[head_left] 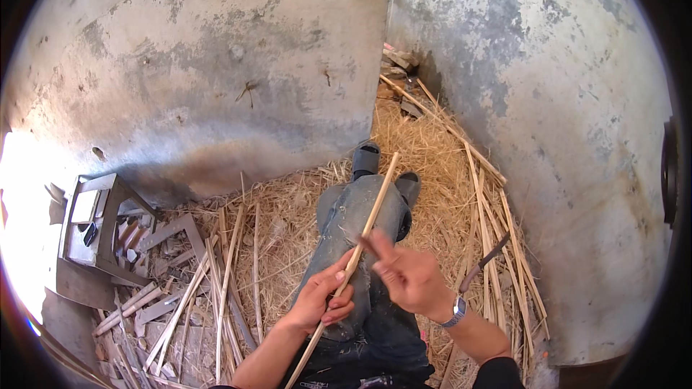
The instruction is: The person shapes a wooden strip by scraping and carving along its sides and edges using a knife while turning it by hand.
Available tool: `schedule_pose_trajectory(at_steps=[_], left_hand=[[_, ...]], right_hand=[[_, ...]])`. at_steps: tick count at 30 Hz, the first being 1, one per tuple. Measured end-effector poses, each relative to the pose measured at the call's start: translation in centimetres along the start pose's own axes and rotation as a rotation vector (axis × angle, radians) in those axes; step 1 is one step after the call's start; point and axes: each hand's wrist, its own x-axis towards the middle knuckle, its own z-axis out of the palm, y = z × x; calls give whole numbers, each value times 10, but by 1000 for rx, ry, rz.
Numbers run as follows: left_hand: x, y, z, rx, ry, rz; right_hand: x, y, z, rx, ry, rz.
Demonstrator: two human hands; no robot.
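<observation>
My left hand (324, 295) is closed round a long pale wooden strip (378, 202), which slants from my lap up over my outstretched legs. Beside the strip, my right hand (409, 277) is closed, its fingers partly smeared by motion and a watch on its wrist. A short dark blade-like tool (369, 247) juts from the right fingers against the strip; its handle is hidden in the hand. Right of that hand, a curved knife (484, 263) with a brown handle rests on a bundle of strips.
Pale wooden strips (497, 245) lie along the right wall (577, 137). More strips (223, 295) and scrap wood spread to the left. Straw-like shavings (432, 173) cover the floor around my legs (346, 220). A wooden stool-like frame (108, 223) stands at the left.
</observation>
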Motion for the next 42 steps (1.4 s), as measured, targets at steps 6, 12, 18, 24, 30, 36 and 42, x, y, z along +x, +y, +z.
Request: schedule_pose_trajectory(at_steps=[6,12,18,24,30,36,42], left_hand=[[-2,8,0,-77,12,-104],[1,8,-7,-126,-2,-120],[1,12,-9,-171,36,-217],[0,5,-18,-250,75,-278],[0,11,-17,-205,66,-276],[-1,11,-13,-183,95,-238],[-2,11,-1,-121,79,-190]], right_hand=[[54,46,-22,-567,-114,-271],[56,32,-30,-485,-264,-305],[70,83,-40,-351,-139,-228],[80,89,-47,-478,-203,-302],[80,82,-39,-549,-278,-335],[89,85,-39,-661,-233,-413],[130,112,-114,-590,17,58]])
